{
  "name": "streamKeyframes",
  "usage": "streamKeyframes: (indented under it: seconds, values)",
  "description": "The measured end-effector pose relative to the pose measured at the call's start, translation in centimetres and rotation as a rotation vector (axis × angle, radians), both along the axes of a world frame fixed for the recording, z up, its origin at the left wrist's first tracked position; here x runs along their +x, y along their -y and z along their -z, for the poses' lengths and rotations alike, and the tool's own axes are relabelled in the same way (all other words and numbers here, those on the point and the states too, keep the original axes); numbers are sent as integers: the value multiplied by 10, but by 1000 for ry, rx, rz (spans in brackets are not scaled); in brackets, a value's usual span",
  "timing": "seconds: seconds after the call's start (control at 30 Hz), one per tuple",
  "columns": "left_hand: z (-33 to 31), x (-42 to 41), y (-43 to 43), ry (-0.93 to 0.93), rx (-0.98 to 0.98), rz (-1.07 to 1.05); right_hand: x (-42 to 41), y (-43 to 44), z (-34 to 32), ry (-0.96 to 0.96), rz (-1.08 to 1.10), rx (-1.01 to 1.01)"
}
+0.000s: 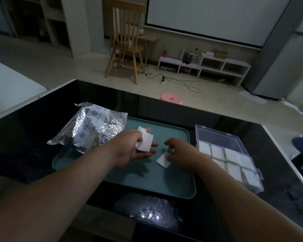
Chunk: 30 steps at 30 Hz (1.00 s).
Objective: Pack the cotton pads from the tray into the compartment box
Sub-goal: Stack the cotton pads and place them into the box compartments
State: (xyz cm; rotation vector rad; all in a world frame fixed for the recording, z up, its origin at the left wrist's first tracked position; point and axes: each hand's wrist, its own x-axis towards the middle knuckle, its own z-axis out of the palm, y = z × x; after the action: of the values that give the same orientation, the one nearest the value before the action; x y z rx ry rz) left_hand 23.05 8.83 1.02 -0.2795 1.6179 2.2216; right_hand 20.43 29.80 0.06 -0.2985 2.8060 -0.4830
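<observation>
Two cotton pads (145, 141) are pinched between thumb and fingers of the left hand (133, 151) above the teal tray (147, 186). The right hand (181, 154) curls its fingertips onto a third pad (162, 161) lying there. The compartment box (217, 137) sits just right of the tray, and a foil bag (94, 126) overlaps its left corner.

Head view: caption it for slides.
Left hand holds white square cotton pads; right hand touches one pad on teal tray.

Forearms reach from the lower corners to mid-frame; the left hand (129, 150) pinches cotton pads (145, 143). Right hand (181, 152), beside it, curls blurred fingers downward; grip unclear.
</observation>
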Motion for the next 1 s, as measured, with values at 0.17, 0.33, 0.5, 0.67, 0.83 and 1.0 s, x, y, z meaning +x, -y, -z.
streamKeyframes:
  seconds: [0.17, 0.33, 0.5, 0.67, 0.83, 1.0]
  values:
    - [9, 13, -9, 58, 8, 119, 0, 5, -4, 45, -142, 257]
    - [18, 16, -15, 85, 36, 103, 7, -2, -8, 88, -165, 303]
    - [27, 13, -16, 94, 68, 78, 13, -3, -11, 155, -28, 33]
    - [25, 23, -29, 12, 191, 68, 16, 16, -20, 228, 354, -844]
    - [24, 26, -35, -34, 221, -25, 23, 45, -7, 293, 288, -881]
    - [39, 31, -25, 105, 157, -370, -11, 69, -3, 40, 106, -504]
